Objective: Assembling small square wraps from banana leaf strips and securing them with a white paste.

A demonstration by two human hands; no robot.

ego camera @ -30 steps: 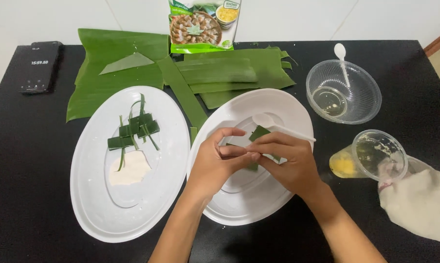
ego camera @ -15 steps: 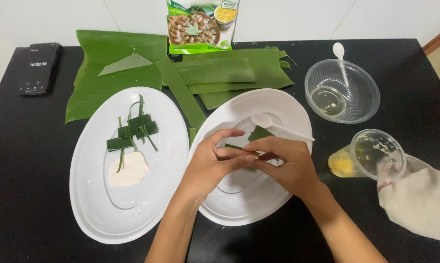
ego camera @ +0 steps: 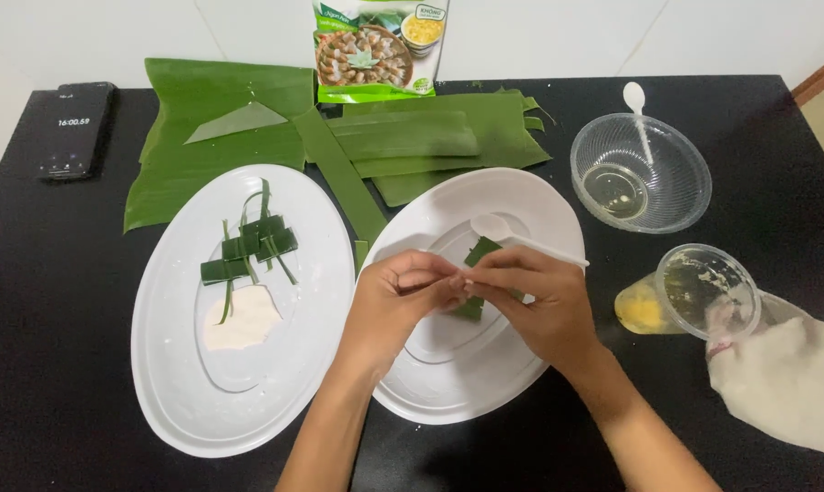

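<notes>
The table (ego camera: 777, 128) is black; leaf sheets (ego camera: 248, 137) lie along its far edge beside a food packet (ego camera: 375, 50), with a phone (ego camera: 75, 128) at the far left corner. Two white plates sit mid-table. The left plate (ego camera: 184, 401) carries two folded parcels (ego camera: 248, 251) and a white dough piece (ego camera: 239, 319). Over the right plate (ego camera: 485, 383) my left hand (ego camera: 398, 305) and right hand (ego camera: 535, 305) meet, fingertips pinched together on a green leaf strip (ego camera: 480, 253). A white spoon (ego camera: 503, 230) rests on that plate. Near the right edge: a clear bowl (ego camera: 676, 150), a cup (ego camera: 704, 292), a dough bag (ego camera: 786, 383).

Handling: I judge the strip light, thin and pliable, but liable to split along its grain. Grip near the fold, both sides, light pressure.
</notes>
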